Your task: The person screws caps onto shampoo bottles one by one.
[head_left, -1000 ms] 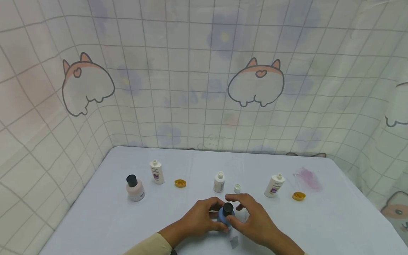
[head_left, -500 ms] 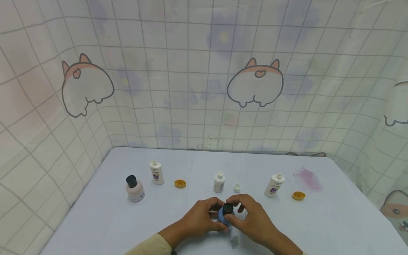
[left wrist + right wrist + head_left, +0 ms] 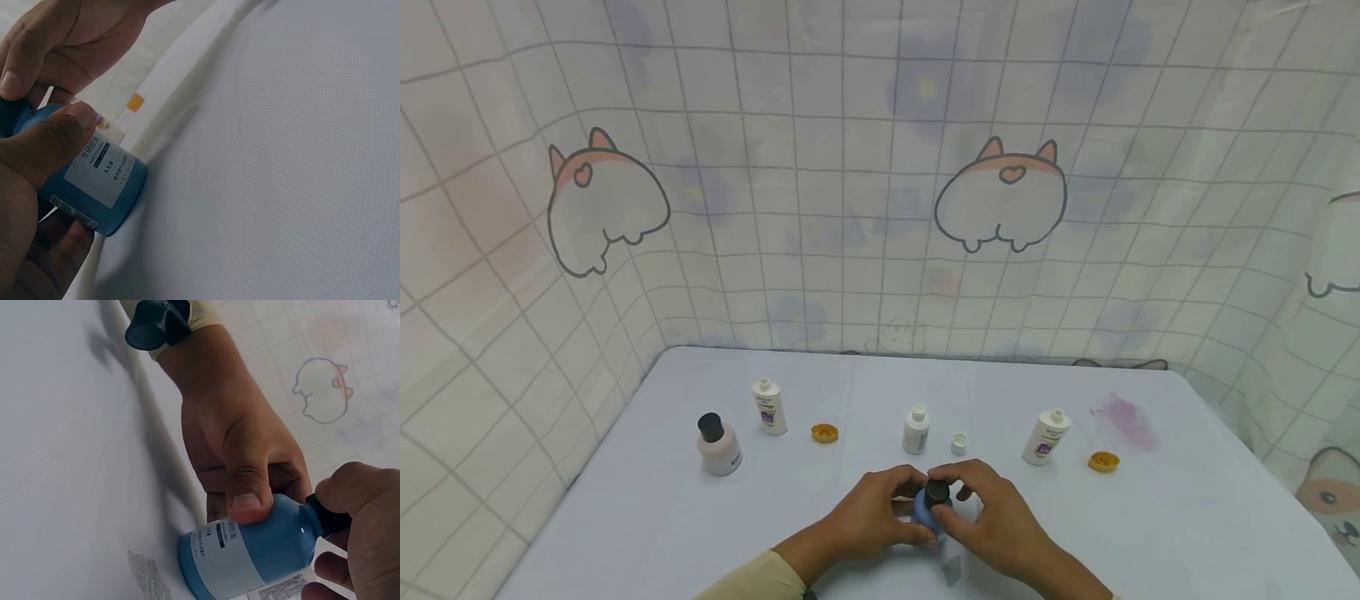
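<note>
A small blue bottle [image 3: 284, 534] with a white label and a black cap [image 3: 937, 492] stands upright at the near middle of the table. My left hand [image 3: 876, 512] grips its body, thumb on the near side and fingers behind. With thumb and forefinger, my right hand [image 3: 1000, 521] pinches the black cap from the right. In the left wrist view the label [image 3: 100, 165] shows clearly beside the left thumb, while the cap is mostly hidden by the hands.
Behind the hands stands a white uncapped bottle [image 3: 916, 430] beside a white cap [image 3: 958, 444]. Two more uncapped white bottles [image 3: 770, 407] [image 3: 1046, 437] have orange caps [image 3: 824, 433] [image 3: 1103, 462] near them. A pale pink bottle [image 3: 719, 450] with a black top stands at left.
The right forefinger, raised off the cap a second ago, has come in against it, and the right hand has shifted very slightly. The left hand and bottle keep their place.
</note>
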A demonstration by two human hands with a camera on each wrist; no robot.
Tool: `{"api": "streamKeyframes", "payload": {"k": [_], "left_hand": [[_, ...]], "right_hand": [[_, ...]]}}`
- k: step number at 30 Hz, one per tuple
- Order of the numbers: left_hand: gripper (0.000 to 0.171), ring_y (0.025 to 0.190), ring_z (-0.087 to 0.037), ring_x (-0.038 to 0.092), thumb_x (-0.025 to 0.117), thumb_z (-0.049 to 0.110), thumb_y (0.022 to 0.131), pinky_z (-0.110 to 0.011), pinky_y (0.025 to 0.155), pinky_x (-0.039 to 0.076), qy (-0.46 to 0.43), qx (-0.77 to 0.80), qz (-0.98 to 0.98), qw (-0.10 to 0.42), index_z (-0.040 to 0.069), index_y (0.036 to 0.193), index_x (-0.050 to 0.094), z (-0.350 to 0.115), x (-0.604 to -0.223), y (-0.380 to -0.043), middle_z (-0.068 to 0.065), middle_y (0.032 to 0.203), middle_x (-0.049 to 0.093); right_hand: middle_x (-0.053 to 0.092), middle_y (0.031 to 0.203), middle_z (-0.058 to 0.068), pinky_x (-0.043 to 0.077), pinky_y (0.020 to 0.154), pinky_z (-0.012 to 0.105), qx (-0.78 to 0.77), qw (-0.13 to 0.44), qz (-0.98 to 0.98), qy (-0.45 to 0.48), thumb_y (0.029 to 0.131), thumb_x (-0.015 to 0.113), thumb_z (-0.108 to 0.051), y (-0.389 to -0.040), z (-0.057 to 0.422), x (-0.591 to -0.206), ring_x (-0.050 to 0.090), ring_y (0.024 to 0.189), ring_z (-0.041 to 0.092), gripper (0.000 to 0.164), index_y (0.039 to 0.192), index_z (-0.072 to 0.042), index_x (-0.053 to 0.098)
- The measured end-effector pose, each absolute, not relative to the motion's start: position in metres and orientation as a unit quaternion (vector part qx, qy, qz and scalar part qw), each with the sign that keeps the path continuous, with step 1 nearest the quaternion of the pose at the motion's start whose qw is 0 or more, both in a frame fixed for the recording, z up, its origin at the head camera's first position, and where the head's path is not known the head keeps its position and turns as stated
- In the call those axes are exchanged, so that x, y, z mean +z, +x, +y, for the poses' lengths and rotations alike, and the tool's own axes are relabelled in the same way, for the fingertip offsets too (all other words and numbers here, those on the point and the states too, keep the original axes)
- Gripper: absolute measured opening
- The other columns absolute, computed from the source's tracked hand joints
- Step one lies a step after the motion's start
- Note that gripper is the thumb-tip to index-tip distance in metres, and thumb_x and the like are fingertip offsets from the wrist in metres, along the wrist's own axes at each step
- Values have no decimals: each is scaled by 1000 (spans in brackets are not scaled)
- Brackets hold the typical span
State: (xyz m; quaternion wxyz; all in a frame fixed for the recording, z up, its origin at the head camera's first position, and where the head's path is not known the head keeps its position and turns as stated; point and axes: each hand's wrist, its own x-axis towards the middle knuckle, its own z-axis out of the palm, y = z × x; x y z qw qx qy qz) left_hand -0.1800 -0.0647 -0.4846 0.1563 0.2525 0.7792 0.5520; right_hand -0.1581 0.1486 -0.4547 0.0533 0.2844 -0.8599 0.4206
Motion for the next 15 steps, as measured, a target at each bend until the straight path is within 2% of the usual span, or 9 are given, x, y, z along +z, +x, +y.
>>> {"api": "streamKeyframes", "payload": {"k": [4,8,12,15], "left_hand": [[53,105,-3,57,84,31,66,-16,84,48,243,547,785,158,26,112,58,-63,-482,-180,14,112,58],[53,106,-3,57,84,30,66,-17,85,48,246,548,785,155,25,112,58,-63,-482,-180,13,113,58],[53,107,-3,56,84,31,67,-17,85,48,248,544,787,152,24,113,58,-64,-482,-181,13,113,58],[53,107,-4,56,83,30,68,-17,85,48,250,546,784,155,24,114,57,-64,-482,-181,13,114,58]], "right_hand": [[55,109,-22,52,70,29,411,46,-876,249,80,72,-43,-157,148,-454,57,87,13,38,113,-35,55],[54,112,-23,51,71,29,406,37,-880,243,80,70,-48,-156,148,-453,56,88,10,44,119,-37,53],[53,119,-18,52,77,31,404,48,-868,286,85,68,-38,-157,150,-453,55,92,6,45,127,-33,51],[55,118,-16,52,78,31,411,55,-855,310,87,68,-28,-158,150,-453,55,93,5,39,124,-28,55]]}}
